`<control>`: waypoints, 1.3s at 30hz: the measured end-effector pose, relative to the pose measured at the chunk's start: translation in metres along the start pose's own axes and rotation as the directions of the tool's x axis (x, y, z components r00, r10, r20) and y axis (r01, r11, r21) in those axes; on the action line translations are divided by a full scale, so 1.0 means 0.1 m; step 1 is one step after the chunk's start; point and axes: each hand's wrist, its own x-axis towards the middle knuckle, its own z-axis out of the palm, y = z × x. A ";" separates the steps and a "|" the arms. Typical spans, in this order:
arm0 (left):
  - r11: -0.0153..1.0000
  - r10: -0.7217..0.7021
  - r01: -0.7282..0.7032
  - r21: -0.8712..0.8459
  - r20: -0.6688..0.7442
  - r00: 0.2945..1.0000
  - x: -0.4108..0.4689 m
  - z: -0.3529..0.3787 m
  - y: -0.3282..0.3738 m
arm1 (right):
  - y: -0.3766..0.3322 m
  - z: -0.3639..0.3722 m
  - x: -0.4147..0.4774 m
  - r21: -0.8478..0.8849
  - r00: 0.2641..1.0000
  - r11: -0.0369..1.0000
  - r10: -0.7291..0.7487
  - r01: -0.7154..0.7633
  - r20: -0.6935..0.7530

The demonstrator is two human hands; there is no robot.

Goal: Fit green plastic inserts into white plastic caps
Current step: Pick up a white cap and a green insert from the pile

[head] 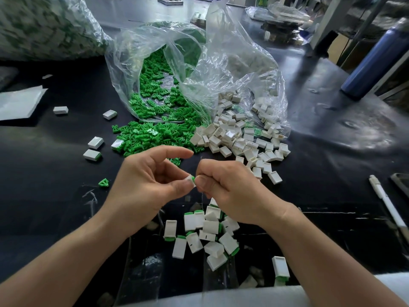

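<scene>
A bag (221,63) is lying at the back of the worktop (55,196), inserts (150,134) spilling from it on the left and caps (239,140) on the right. Fitted pieces (210,231) are lying nearest the person; a pen (387,202) is lying far right.

A white cap (190,179) and green insert (193,178), pinched between the left hand (146,180) and right hand (230,191) at the centre of the frame, are mostly covered by fingertips, so how far the insert is seated cannot be told. The large bag (44,25) at upper left is blurred and cut off by the frame's edges. A dark flat object (401,183) at the right edge is only partly in view.
</scene>
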 end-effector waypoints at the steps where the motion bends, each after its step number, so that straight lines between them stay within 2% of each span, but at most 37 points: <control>1: 1.000 0.012 -0.012 0.028 0.007 1.000 0.00 0.00 0.00 | 0.00 0.00 0.00 -0.038 1.000 0.999 -0.009 0.009 0.014; 4: 0.995 0.028 -0.030 0.094 0.019 0.999 0.00 0.00 -0.01 | -0.02 0.00 -0.01 -0.128 0.999 0.992 -0.013 0.020 0.051; 12: 0.975 0.043 -0.059 0.215 0.078 0.996 -0.04 0.00 -0.02 | -0.03 0.01 0.00 -0.226 0.991 0.971 -0.047 0.074 0.123; 16: 0.999 0.030 -0.030 0.013 0.019 0.999 -0.01 0.01 0.02 | -0.02 0.01 -0.01 -0.068 0.998 0.996 -0.067 0.066 -0.014; 20: 0.993 0.004 -0.001 -0.117 0.024 1.000 0.03 0.04 0.03 | 0.00 -0.01 0.00 0.165 0.995 0.986 0.012 0.004 -0.097; 23: 0.978 -0.013 0.014 -0.206 0.006 1.000 0.06 0.04 0.01 | 0.01 -0.04 0.01 0.469 0.977 0.874 0.190 -0.125 -0.093; 26: 0.970 0.002 0.001 -0.245 0.014 1.000 0.07 0.03 -0.01 | -0.02 -0.04 0.03 0.667 0.951 0.687 0.287 -0.288 0.115; 29: 0.959 0.003 0.010 -0.283 0.046 0.999 0.05 0.04 -0.01 | -0.07 0.03 0.04 0.732 0.920 0.557 0.232 -0.391 0.314; 31: 0.953 -0.012 0.027 -0.300 0.053 0.999 0.05 0.05 0.00 | -0.09 0.05 0.04 0.757 0.904 0.495 0.211 -0.427 0.373; 34: 0.939 -0.027 0.046 -0.342 0.060 0.998 0.05 0.06 0.02 | -0.10 0.05 0.04 0.799 0.901 0.417 0.209 -0.434 0.380; 39: 0.937 -0.043 0.056 -0.344 0.047 0.998 0.04 0.07 0.02 | -0.11 0.06 0.04 0.816 0.906 0.395 0.221 -0.422 0.361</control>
